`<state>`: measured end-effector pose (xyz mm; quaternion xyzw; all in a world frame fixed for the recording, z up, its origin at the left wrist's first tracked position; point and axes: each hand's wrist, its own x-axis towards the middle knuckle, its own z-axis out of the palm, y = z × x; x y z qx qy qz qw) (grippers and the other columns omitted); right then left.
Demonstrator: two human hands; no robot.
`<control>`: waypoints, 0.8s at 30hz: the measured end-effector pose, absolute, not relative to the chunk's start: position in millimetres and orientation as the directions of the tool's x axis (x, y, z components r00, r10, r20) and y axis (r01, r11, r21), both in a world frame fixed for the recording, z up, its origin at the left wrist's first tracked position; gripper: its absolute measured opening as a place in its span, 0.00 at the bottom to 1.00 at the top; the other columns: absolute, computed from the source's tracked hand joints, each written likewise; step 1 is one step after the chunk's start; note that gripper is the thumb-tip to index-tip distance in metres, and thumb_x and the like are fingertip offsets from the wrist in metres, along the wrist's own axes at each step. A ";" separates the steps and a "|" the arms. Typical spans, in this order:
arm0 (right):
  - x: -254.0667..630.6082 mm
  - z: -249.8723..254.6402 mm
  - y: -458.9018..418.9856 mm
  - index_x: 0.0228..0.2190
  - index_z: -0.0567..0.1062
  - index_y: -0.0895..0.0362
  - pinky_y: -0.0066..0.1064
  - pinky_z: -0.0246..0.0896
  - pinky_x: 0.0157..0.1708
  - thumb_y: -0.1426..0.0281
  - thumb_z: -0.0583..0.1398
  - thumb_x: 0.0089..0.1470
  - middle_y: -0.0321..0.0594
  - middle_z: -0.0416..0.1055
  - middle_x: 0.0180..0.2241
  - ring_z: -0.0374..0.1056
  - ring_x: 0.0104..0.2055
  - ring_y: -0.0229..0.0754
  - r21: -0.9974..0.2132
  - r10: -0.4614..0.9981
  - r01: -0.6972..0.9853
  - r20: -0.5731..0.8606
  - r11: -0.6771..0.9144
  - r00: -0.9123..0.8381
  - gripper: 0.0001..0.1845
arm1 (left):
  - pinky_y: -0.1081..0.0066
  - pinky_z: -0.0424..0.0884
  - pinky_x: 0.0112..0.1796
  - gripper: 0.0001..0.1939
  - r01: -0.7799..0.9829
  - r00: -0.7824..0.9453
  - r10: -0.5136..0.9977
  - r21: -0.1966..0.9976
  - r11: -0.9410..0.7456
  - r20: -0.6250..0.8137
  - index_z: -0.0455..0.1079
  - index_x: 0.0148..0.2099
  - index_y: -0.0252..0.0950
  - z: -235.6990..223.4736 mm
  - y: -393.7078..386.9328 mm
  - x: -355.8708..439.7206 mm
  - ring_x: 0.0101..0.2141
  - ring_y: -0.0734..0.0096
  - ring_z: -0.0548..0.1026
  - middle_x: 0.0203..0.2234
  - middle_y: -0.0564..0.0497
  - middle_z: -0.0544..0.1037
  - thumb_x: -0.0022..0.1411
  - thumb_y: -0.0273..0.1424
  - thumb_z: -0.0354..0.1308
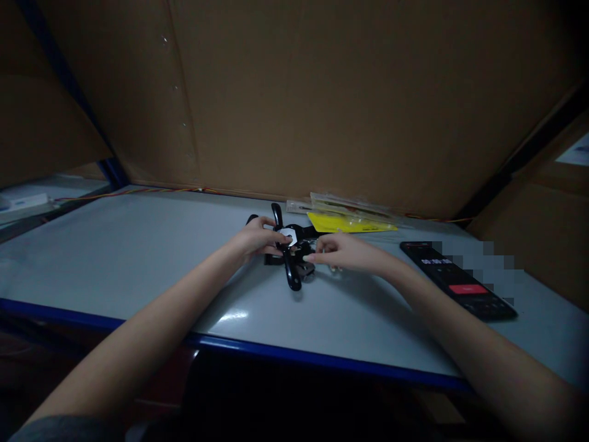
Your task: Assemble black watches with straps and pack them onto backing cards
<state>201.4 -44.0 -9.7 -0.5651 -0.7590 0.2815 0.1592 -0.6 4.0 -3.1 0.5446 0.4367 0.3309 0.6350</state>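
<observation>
Two bare hands at a pale surface (151, 258) with a blue front edge (285, 350); clock directions are read from the black two-handled tool (291, 269), which lies near the middle of the view, between the hands. Its handles point to about 11 and 6 o'clock. The left hand (257, 238) comes in from 9 o'clock, its fingers pinching the tool near the middle, the thumb by a pale plate (289, 232). The right hand (345, 250) stands at 3 o'clock, fingers curled and thumb reaching toward dark metal parts (304, 250) beside the tool (whether these fingers pinch anything cannot be told at this size). A second black handle (251, 218) shows at 10 o'clock, just beyond the left hand. At 2 o'clock lies a yellow sheet (350, 223), with clear plastic packaging (340, 201) along its far side. A phone (453, 276), its screen lit with a red button (467, 289), rests well apart, between 3 and 4 o'clock. Brown cardboard (294, 104) rises at 12 o'clock; thin coloured wires (161, 190) run along its foot, toward 10 o'clock.
</observation>
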 end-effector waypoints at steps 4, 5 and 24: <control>194.8 -20.2 -42.7 0.22 0.68 0.58 0.26 0.47 0.18 0.50 0.58 0.44 0.34 0.65 0.18 0.59 0.19 0.33 -0.617 0.935 0.755 -0.087 0.220 -0.344 0.23 | 0.70 0.74 0.26 0.36 0.047 0.359 0.910 0.978 0.202 -0.205 0.52 0.54 0.24 -1.1 3.4 0.0 0.25 0.64 0.77 0.25 0.43 0.76 0.45 0.17 0.65; 194.0 -21.3 -42.5 0.22 0.69 0.58 0.26 0.47 0.18 0.50 0.58 0.44 0.34 0.65 0.18 0.58 0.18 0.33 -0.624 0.931 0.748 -0.087 0.227 -0.355 0.23 | 0.70 0.74 0.25 0.37 0.053 0.350 0.913 0.978 0.204 -0.209 0.52 0.55 0.24 -0.6 3.5 0.0 0.24 0.64 0.77 0.25 0.43 0.76 0.45 0.17 0.65; 215.3 -21.3 -30.7 0.42 0.74 0.54 0.32 0.56 0.34 0.70 0.57 0.52 0.42 0.67 0.34 0.62 0.36 0.41 -0.277 0.791 0.744 0.292 0.609 -0.538 0.14 | 0.67 0.74 0.29 0.37 0.121 0.364 0.905 0.974 0.189 -0.221 0.53 0.56 0.25 -0.9 8.4 -2.6 0.27 0.65 0.77 0.25 0.45 0.76 0.44 0.19 0.66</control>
